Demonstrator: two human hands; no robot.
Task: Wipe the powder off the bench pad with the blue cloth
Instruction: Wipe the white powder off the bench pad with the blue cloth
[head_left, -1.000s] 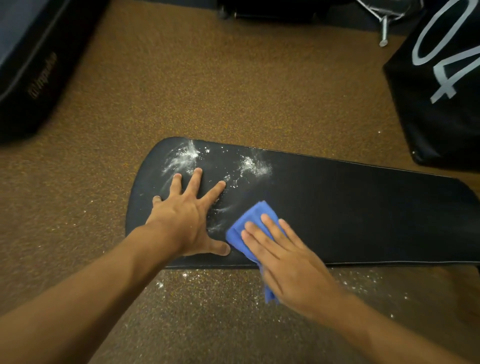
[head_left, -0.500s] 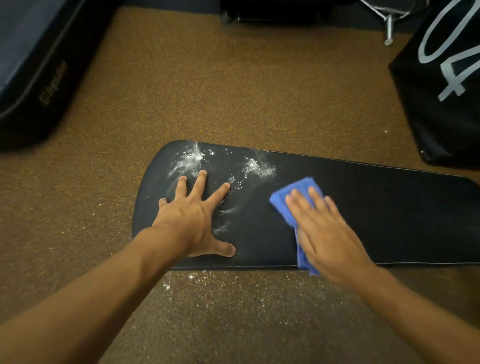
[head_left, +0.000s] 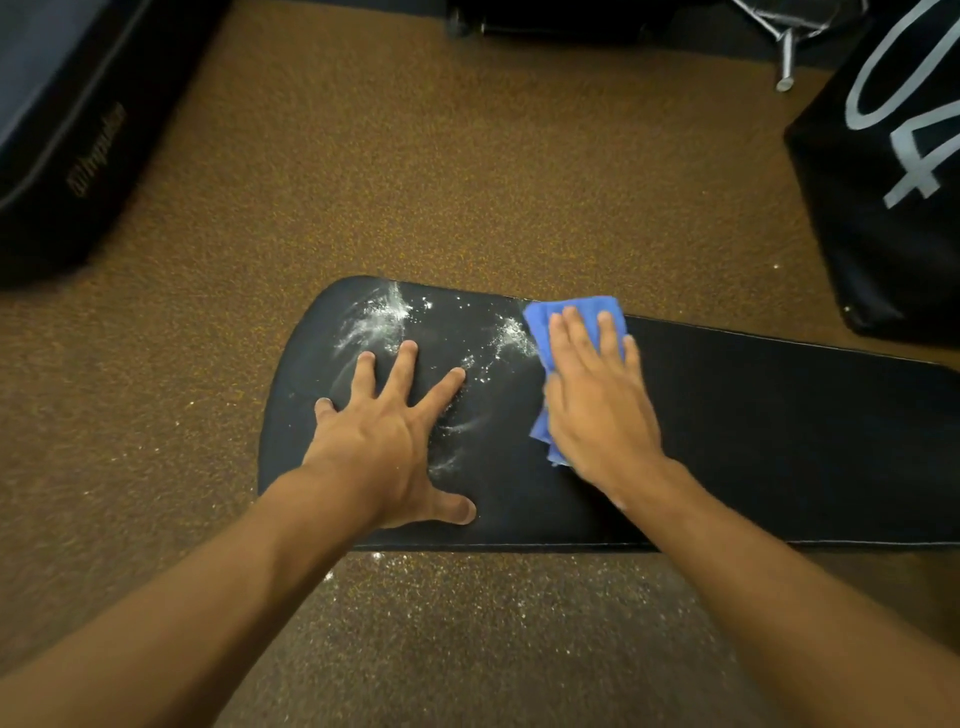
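A long black bench pad (head_left: 753, 431) lies across the speckled brown floor. White powder (head_left: 382, 317) is smeared near its rounded left end, with a second patch (head_left: 511, 332) further right and faint streaks below. My left hand (head_left: 395, 441) rests flat on the pad with fingers spread, just below the powder. My right hand (head_left: 597, 395) presses the blue cloth (head_left: 571, 312) flat against the pad's far edge, right beside the second powder patch. Most of the cloth is hidden under that hand.
Powder specks (head_left: 467, 577) lie on the floor in front of the pad. A dark padded block (head_left: 67, 130) sits at the far left, a black bag with white numerals (head_left: 893, 171) at the far right, and a metal leg (head_left: 787, 57) at the top.
My right hand has slid the cloth from the pad's near edge up and to the right, reaching the far edge. My left hand has stayed planted on the pad.
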